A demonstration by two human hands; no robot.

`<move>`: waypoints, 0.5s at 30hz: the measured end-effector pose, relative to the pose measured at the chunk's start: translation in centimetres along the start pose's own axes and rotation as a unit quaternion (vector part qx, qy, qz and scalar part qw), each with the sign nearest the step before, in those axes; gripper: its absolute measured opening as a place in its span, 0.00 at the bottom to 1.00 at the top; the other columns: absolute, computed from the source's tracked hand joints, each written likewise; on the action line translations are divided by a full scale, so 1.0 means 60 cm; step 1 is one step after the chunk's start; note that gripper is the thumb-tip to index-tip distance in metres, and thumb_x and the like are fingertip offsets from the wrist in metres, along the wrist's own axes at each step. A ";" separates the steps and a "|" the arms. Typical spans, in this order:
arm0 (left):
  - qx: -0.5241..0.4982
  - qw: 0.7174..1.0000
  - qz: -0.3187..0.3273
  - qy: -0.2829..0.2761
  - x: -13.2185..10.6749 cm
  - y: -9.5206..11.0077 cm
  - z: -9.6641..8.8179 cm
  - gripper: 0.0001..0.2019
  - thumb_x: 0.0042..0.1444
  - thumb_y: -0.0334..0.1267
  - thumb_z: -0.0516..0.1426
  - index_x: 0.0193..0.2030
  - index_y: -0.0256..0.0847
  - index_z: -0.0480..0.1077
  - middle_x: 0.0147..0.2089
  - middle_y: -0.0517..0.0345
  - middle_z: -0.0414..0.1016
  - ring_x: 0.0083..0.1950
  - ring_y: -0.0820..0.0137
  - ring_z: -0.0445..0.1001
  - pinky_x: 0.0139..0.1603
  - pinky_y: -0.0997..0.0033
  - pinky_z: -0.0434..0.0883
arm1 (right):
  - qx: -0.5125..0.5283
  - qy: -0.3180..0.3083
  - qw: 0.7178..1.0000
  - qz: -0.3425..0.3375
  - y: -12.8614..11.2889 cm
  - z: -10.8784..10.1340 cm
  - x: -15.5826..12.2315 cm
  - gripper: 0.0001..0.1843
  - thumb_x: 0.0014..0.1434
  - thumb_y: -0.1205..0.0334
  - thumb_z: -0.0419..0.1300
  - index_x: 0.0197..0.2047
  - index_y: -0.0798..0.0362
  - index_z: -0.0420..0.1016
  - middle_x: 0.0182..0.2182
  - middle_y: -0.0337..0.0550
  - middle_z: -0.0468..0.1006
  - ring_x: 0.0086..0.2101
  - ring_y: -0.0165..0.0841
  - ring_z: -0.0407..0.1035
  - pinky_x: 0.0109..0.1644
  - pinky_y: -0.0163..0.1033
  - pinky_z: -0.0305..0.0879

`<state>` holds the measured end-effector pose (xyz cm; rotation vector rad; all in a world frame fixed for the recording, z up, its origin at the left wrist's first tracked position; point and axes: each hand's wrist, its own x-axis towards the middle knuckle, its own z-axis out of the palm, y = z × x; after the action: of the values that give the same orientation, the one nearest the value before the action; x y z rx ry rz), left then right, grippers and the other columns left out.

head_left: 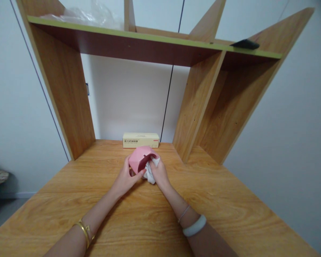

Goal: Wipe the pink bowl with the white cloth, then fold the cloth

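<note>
The left hand (126, 177) fingers grip one pink cup (140, 159); the right hand (157, 174) fingers press one white cloth (151, 172) into it, on the counter (139, 217).

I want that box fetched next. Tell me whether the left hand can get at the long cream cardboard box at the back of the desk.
Probably yes: the desk between the left hand and the long cream cardboard box is bare, but that hand now holds a pink cup.

Both forearms are extended forward and converge at centre. The left hand (125, 178) is curled in a grip; the right hand (159, 174) is closed, knuckles upward.
</note>
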<state>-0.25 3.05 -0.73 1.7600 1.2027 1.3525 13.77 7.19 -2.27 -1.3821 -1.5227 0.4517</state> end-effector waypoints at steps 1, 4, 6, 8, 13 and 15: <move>0.006 1.000 0.003 0.005 0.001 -0.001 0.000 0.31 0.47 0.45 0.55 0.56 0.37 0.50 0.49 0.48 0.67 0.43 0.68 0.70 0.43 0.68 0.69 | -0.008 -0.004 1.000 0.006 -0.004 -0.002 -0.001 0.24 0.55 0.59 0.49 0.56 0.54 0.56 0.42 0.47 0.74 0.40 0.33 0.69 0.40 0.35 0.64; 0.072 0.997 0.004 0.031 0.003 -0.004 -0.009 0.27 0.48 0.45 0.54 0.53 0.36 0.54 0.45 0.49 0.69 0.42 0.67 0.70 0.41 0.67 0.68 | -0.099 -0.003 0.995 0.021 -0.021 -0.018 -0.004 0.32 0.52 0.58 0.54 0.59 0.53 0.51 0.36 0.47 0.76 0.37 0.36 0.70 0.37 0.36 0.63; 0.136 0.990 0.001 0.033 0.004 -0.003 -0.016 0.27 0.47 0.45 0.55 0.53 0.36 0.57 0.43 0.50 0.71 0.41 0.65 0.71 0.41 0.66 0.68 | -0.168 -0.006 0.986 0.006 -0.031 -0.030 -0.006 0.34 0.52 0.57 0.55 0.60 0.51 0.49 0.34 0.47 0.76 0.35 0.38 0.71 0.36 0.37 0.62; 0.184 0.983 -0.002 0.021 0.003 0.001 -0.021 0.26 0.46 0.45 0.54 0.53 0.37 0.58 0.42 0.51 0.72 0.40 0.64 0.71 0.40 0.65 0.67 | -0.211 -0.008 0.977 -0.029 -0.037 -0.039 -0.007 0.34 0.53 0.57 0.54 0.61 0.49 0.47 0.34 0.46 0.76 0.35 0.39 0.70 0.36 0.37 0.61; 0.234 0.972 0.005 -0.015 -0.003 0.013 -0.024 0.28 0.47 0.48 0.54 0.55 0.42 0.58 0.44 0.52 0.72 0.41 0.61 0.71 0.41 0.64 0.67 | -0.217 -0.024 0.976 -0.026 -0.024 -0.037 -0.005 0.35 0.52 0.59 0.54 0.61 0.50 0.46 0.36 0.47 0.75 0.37 0.39 0.70 0.37 0.37 0.61; 0.222 0.975 0.007 -0.014 -0.002 0.012 -0.025 0.29 0.47 0.49 0.53 0.56 0.43 0.56 0.47 0.52 0.71 0.44 0.60 0.71 0.44 0.63 0.66 | -0.181 -0.033 0.983 -0.005 -0.014 -0.032 -0.003 0.33 0.52 0.61 0.54 0.60 0.51 0.49 0.35 0.46 0.76 0.36 0.38 0.70 0.37 0.37 0.62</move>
<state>-1.45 2.56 0.29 2.0836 1.5691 1.1181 14.87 6.13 -0.83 -1.6495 -1.7250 0.2210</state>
